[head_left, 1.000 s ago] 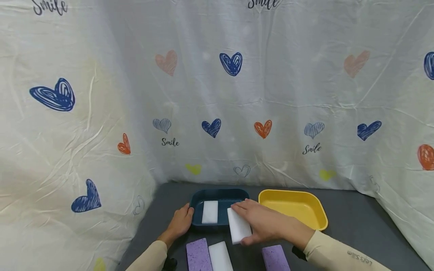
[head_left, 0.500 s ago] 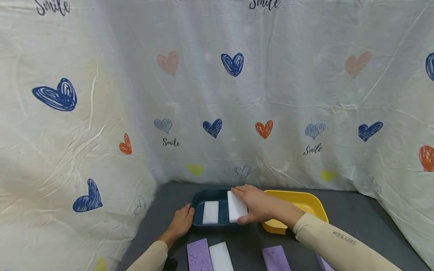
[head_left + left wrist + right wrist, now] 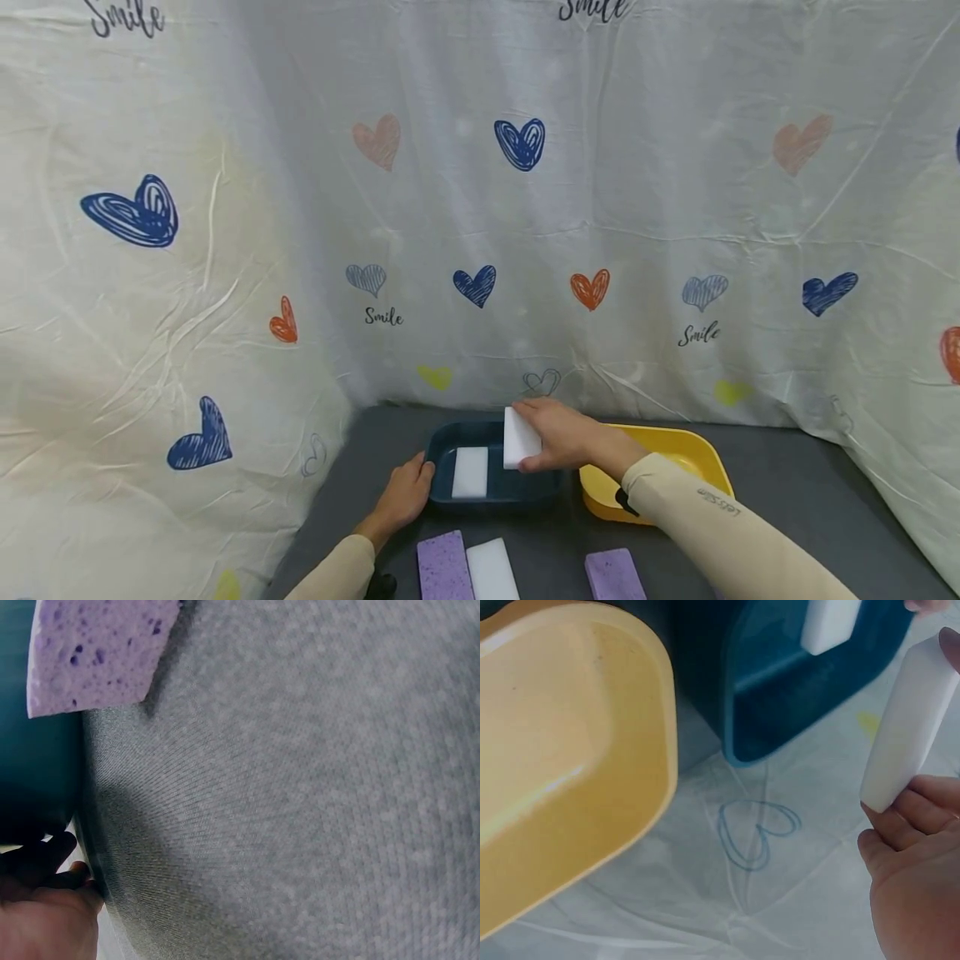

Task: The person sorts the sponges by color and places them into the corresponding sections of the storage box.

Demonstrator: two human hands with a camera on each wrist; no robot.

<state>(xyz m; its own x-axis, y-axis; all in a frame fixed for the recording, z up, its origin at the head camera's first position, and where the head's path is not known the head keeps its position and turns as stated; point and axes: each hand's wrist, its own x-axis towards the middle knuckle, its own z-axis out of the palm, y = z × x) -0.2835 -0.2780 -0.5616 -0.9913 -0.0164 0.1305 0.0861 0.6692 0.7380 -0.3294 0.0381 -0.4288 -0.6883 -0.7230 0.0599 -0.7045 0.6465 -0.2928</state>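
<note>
My right hand point(image 3: 566, 437) pinches a white sponge point(image 3: 519, 438) by its ends, between thumb and fingers, and holds it raised over the right part of a dark teal tray point(image 3: 498, 502). In the right wrist view the held sponge point(image 3: 909, 724) stands apart from the tray's rim. Inside the tray lies another white sponge point(image 3: 470, 472), left of the middle. My left hand point(image 3: 405, 490) grips the tray's left side, thumb near the rim; in the left wrist view the fingers point(image 3: 56, 855) curl at its wall.
A yellow tray point(image 3: 701, 454) stands right of the teal one, partly behind my right forearm. In front lie a purple sponge point(image 3: 446, 567), a white sponge point(image 3: 492, 571) beside it and another purple sponge point(image 3: 615, 575). A heart-printed curtain point(image 3: 600, 192) hangs behind the grey tabletop point(image 3: 787, 492).
My right hand has carried the white sponge from in front of the teal tray up and away from me, over the tray. The left hand stays at the tray's left side.
</note>
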